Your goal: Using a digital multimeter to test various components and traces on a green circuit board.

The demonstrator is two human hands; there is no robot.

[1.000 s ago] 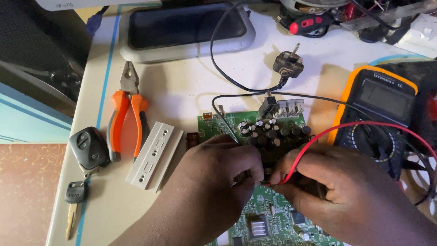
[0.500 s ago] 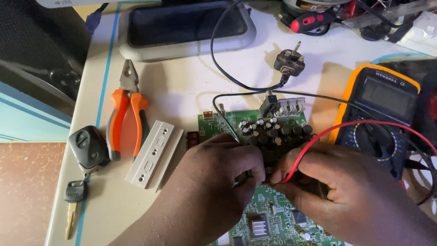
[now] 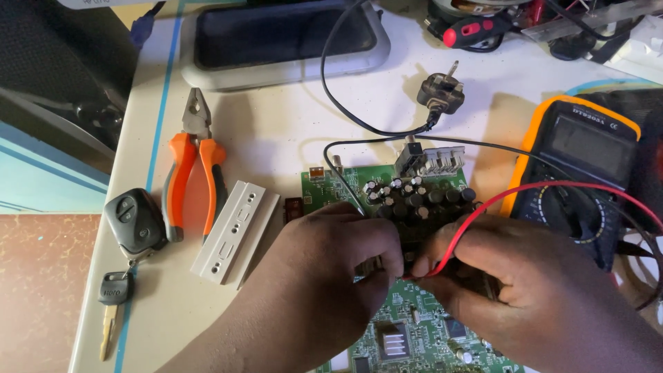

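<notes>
— Where are your hands, and what is in them?

— Both are over the green circuit board (image 3: 414, 331), which lies flat on the white tabletop (image 3: 276, 138). My right hand (image 3: 532, 290) is closed on the red wire (image 3: 483, 207), pinched between thumb and forefinger just above the board. My left hand (image 3: 331, 276) is curled with its fingertips pressed down at the same spot; a black wire (image 3: 345, 186) runs under it, but I cannot tell whether the fingers grip it.

— Where does the red wire run?

— From my right hand it arcs up and right, across the orange-cased meter (image 3: 580, 166) that sits just beside the board on the right.

— What is on the board near your fingers?

— A cluster of dark upright capacitors (image 3: 414, 197) stands just beyond my knuckles, with a small metal heat sink (image 3: 431, 160) at the board's far edge.

— What else is on the tabletop?

— To the left: orange-handled pliers (image 3: 193, 173), a grey metal bracket (image 3: 231, 231) just beside them, and a black car key fob (image 3: 135, 221) with a key (image 3: 110, 304) attached. Beyond the board lie a black mains plug (image 3: 442, 93) and a grey-framed dark panel (image 3: 283, 38)
</notes>
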